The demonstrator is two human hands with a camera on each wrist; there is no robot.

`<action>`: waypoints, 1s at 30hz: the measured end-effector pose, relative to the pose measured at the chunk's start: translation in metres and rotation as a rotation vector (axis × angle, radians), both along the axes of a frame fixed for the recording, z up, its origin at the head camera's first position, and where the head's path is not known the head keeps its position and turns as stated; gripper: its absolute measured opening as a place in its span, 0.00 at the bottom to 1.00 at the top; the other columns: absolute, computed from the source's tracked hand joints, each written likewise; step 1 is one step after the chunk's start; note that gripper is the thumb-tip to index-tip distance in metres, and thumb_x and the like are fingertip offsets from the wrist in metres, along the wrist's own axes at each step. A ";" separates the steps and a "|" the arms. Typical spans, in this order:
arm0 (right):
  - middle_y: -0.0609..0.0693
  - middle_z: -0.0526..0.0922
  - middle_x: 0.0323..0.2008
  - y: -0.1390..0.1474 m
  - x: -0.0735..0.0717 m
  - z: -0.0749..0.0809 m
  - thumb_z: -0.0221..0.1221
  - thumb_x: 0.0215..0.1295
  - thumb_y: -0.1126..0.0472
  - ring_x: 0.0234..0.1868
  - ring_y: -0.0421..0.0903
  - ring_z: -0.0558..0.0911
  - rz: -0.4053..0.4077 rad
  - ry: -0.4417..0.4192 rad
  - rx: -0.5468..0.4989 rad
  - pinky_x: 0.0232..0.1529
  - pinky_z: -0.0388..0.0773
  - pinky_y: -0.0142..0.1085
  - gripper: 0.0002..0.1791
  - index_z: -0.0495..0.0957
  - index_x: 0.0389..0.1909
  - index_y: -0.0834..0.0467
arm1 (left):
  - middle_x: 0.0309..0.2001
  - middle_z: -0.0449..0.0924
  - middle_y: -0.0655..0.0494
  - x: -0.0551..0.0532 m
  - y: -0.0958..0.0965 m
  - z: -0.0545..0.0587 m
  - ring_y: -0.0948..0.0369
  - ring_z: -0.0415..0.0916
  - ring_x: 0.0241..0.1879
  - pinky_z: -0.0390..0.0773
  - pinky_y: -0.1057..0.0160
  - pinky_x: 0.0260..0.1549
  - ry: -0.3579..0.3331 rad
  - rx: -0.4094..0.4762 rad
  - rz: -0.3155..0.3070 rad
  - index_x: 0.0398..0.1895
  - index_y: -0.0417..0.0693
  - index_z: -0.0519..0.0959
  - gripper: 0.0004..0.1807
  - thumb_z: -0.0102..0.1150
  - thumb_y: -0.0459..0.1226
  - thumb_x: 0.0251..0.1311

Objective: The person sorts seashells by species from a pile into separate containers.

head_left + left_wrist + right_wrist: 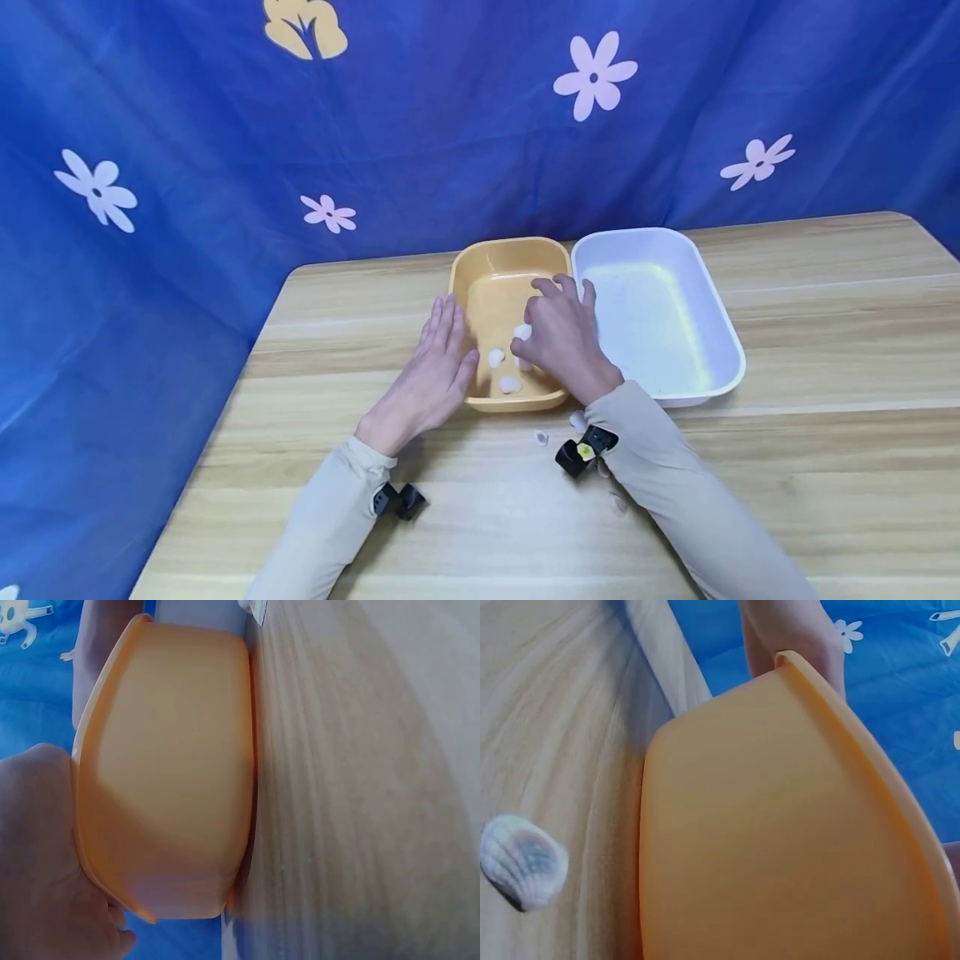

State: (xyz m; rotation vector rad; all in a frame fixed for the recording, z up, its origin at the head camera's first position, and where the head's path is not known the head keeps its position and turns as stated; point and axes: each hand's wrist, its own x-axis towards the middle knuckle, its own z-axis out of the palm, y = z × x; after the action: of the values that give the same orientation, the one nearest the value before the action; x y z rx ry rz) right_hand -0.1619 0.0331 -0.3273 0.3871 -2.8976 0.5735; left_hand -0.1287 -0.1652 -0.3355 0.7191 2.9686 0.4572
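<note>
An orange plastic tray (517, 406) holds several small white seashells, among them one shell (510, 385) near its front. My left hand (427, 367) lies along the tray's left rim, fingers straight and close together. Over the tray's right side reaches my right hand (562, 333), its thumb and forefinger pinching a white seashell (522, 332) while the other fingers stick out. In the left wrist view the left hand (37, 855) overlaps the tray's rim; the right wrist view shows mostly the tray's outer wall (780, 825).
A white plastic tray (652, 333) stands against the orange one on its right. Several loose seashells, including a ribbed shell (525, 862), lie on the wooden table (825, 467) in front of the trays, partly under the right forearm. A blue flowered curtain (450, 125) hangs behind.
</note>
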 end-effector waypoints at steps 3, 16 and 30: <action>0.54 0.76 0.59 -0.003 -0.002 0.000 0.69 0.45 0.51 0.65 0.59 0.64 0.006 0.011 0.033 0.67 0.47 0.63 0.12 0.82 0.19 0.56 | 0.75 0.27 0.37 0.001 0.001 0.000 0.48 0.20 0.74 0.35 0.50 0.73 -0.011 0.000 0.006 0.73 0.29 0.39 0.35 0.29 0.45 0.75; 0.54 0.77 0.58 -0.015 -0.009 -0.001 0.70 0.45 0.47 0.64 0.59 0.65 0.013 0.010 0.115 0.66 0.47 0.66 0.16 0.80 0.16 0.54 | 0.76 0.27 0.37 -0.001 0.002 0.000 0.48 0.21 0.74 0.37 0.48 0.73 -0.015 -0.006 0.016 0.73 0.29 0.39 0.35 0.27 0.45 0.76; 0.53 0.77 0.57 -0.021 -0.011 -0.007 0.70 0.46 0.46 0.65 0.59 0.64 -0.010 -0.010 0.151 0.66 0.45 0.67 0.14 0.83 0.21 0.54 | 0.75 0.28 0.36 -0.002 0.003 0.000 0.47 0.22 0.74 0.36 0.47 0.72 -0.007 0.027 0.007 0.73 0.27 0.40 0.34 0.29 0.44 0.75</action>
State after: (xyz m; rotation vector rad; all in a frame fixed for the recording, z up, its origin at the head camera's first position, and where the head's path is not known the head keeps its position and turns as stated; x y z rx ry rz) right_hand -0.1727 0.0119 -0.3344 0.3902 -2.9597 0.3571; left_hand -0.1305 -0.1625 -0.3358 0.7081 2.9646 0.4996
